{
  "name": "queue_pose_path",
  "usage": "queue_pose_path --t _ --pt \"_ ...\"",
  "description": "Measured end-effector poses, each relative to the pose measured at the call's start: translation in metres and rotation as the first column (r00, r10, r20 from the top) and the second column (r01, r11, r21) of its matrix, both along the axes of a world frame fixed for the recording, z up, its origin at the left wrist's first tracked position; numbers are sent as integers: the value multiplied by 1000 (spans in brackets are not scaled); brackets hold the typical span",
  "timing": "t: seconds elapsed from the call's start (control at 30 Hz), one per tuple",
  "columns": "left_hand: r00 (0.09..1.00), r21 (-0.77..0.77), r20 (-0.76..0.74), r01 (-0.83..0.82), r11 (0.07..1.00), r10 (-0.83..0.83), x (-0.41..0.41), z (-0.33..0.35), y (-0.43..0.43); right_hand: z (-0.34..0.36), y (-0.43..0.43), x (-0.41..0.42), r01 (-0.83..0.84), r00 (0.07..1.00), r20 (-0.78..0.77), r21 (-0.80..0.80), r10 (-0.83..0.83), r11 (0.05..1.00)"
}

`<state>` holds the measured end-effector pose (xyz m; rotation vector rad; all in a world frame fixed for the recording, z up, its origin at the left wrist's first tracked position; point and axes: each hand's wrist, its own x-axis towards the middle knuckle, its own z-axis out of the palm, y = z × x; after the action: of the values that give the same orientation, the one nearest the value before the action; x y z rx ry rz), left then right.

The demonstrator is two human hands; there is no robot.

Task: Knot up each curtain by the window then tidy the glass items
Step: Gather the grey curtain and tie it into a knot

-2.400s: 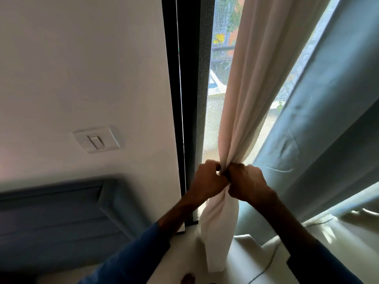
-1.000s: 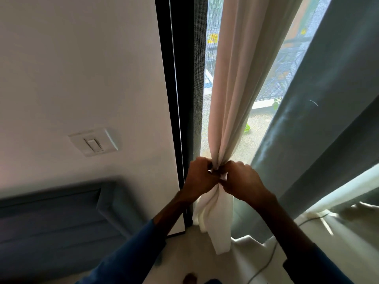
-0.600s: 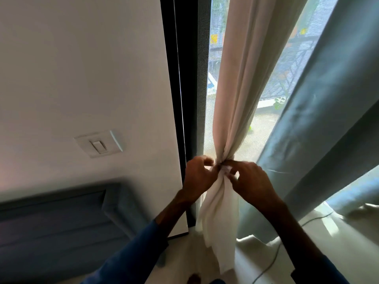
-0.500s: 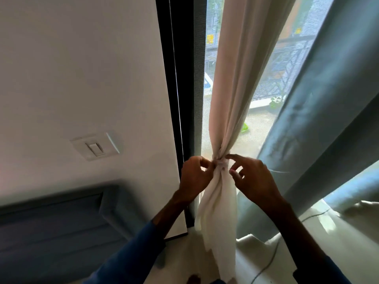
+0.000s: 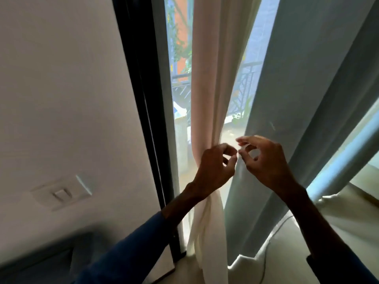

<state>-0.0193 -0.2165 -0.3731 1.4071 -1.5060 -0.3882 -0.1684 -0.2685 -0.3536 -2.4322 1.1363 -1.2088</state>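
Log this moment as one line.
cream curtain: knotted | left hand: open, off | right hand: open, off | blue curtain: unknotted

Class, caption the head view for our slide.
Both hands, left and right, open in front of cream curtain beside grey-blue curtain.

A home, likely a bedroom: a plain wall with a light switch at 8 o'clock, a padded headboard at 7, and cream and grey curtains over a dark-framed window facing a balcony railing.
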Motion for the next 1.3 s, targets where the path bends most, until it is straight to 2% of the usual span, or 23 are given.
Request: queue_pose_path --t 0.23,0.37,0.47,0.7,0.87,1.07,1.3 --pt "998 -332 44 64 941 -53 -35 109 -44 107 -6 -38 187 978 153 -309 -145 933" --pt "998 -540 32 68 839 -61 -59 174 -68 173 -12 -58 284 955 217 -454 -205 844" --pt "999 -647 44 32 762 -5 -74 226 -94 222 -25 -71 322 941 268 -532 -205 783" --pt "990 -685 65 -49 727 128 -103 323 -132 313 -74 -101 352 926 344 -636 -156 687" --pt "972 -724 37 -133 677 231 -115 390 -157 377 -123 -125 319 935 342 -710 -89 628" --pt "934 -792 -37 -243 560 355 -151 462 -178 433 -172 -169 244 954 299 -780 1 577" --pt "830 -803 -57 -368 469 554 -179 518 -194 481 -215 -206 241 941 336 -757 45 608"
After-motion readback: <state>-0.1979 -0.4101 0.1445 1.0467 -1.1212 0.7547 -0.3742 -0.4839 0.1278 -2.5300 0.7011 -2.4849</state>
